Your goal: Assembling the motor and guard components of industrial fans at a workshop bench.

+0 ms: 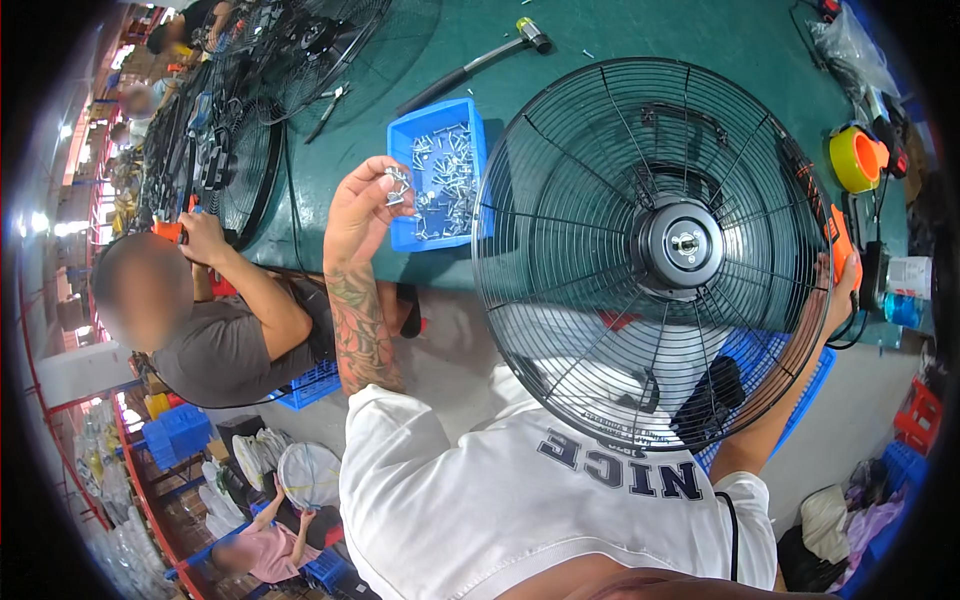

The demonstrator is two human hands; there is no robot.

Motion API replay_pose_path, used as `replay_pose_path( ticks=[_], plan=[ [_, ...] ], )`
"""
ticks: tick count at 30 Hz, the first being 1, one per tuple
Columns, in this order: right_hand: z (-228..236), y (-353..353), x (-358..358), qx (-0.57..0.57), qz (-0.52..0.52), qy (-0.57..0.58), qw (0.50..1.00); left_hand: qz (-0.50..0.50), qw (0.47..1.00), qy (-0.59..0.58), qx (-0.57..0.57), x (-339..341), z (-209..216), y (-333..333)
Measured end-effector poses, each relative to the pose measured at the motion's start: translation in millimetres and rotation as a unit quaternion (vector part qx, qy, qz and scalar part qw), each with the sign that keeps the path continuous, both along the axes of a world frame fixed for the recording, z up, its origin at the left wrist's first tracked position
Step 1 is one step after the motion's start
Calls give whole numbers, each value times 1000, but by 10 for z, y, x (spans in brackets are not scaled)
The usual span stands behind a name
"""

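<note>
- Left hand (pixel 362 212): I record thumb and fingertips pinched on a small cluster of screws (pixel 398 190), bright, hard-edged metal, held just beside the blue tray.
- Right hand (pixel 846 282): I find it wrapped around an orange tool (pixel 845 245), smooth-cased with a dark nose, at the fan's right rim; the guard wires partly hide the forearm.
- Fan (pixel 686 243): directly in front of the person, its near part overhanging the table edge. The guard is round, thin black wire in close concentric rings, crossed by radial ribs. I see a smooth, dark, disc-shaped hub at its middle.
- Blue tray (pixel 432 243): rectangular, rigid plastic, left of the fan, heaped unevenly with loose shiny fasteners (pixel 452 182).
- Tabletop (pixel 690 25): flat, green, slightly glossy.
- Hammer (pixel 445 86): slim dark handle, stubby yellowish head, lying beyond the tray.
- Far right: I note a yellow roll (pixel 848 160) with orange inside, and a crumpled clear plastic bag (pixel 855 48).
</note>
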State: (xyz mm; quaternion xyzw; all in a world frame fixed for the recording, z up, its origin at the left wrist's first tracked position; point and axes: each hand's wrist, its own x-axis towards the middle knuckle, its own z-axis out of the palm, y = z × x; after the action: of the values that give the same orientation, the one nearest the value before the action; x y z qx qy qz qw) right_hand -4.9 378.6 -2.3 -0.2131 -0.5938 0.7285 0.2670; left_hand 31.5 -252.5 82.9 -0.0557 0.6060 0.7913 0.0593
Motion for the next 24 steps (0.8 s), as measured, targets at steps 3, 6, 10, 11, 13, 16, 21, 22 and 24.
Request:
replay_pose_path(
  ticks=[3, 6, 10, 11, 13, 16, 21, 22, 24],
  plan=[
    [-52, 28, 1, 4, -4, -1, 1000, 20, 999, -5, 47, -17, -32, 5],
    [-25, -3, -1, 0, -10, -5, 1000, 32, 999, -36, 16, -29, -50, 24],
    [22, -38, 9, 14, -17, -20, 1000, 33, 998, -40, 27, -47, -65, 80],
    [44, -68, 14, 15, -16, -19, 1000, 34, 998, -42, 26, -50, -60, 106],
    [97, -128, 29, 11, -18, -12, 1000, 36, 998, -46, 26, -52, -58, 137],
    [66, -93, 31, -2, -10, -3, 1000, 40, 998, -48, 24, -59, -62, 167],
    [45, -85, 25, -17, -6, 20, 1000, 42, 998, -48, 9, -71, -128, 178],
    [45, -87, 8, -23, -9, 28, 999, 44, 998, -48, -2, -75, -141, 177],
    [70, -108, -5, -27, -42, 50, 997, 45, 998, -46, -11, -58, -150, 180]
  ],
)
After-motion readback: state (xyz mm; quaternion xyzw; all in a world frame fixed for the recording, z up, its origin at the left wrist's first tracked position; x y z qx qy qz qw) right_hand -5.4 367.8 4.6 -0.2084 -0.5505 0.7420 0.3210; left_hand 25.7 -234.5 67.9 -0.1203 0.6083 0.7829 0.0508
